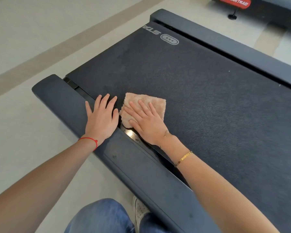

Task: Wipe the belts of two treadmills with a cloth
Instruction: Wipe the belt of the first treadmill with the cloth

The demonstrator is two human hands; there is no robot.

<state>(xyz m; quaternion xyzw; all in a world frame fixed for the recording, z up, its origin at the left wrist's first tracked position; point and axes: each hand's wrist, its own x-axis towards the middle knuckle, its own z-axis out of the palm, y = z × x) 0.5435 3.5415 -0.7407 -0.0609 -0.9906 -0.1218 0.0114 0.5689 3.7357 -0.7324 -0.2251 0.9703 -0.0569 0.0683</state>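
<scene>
A dark textured treadmill belt [200, 91] fills the middle and right of the head view, with a white logo near its far end. A folded beige cloth [151, 102] lies on the belt close to its left edge. My right hand [144, 121] presses flat on the cloth, fingers spread. My left hand [102, 118] rests flat and open on the treadmill's left side rail [60, 98], just beside the cloth, holding nothing.
The right side rail [225, 46] runs along the belt's far side. A second treadmill [259, 9] with a red label stands at the top right. Pale floor [23, 47] with a tan stripe surrounds the machine. My knee and a white shoe are at the bottom.
</scene>
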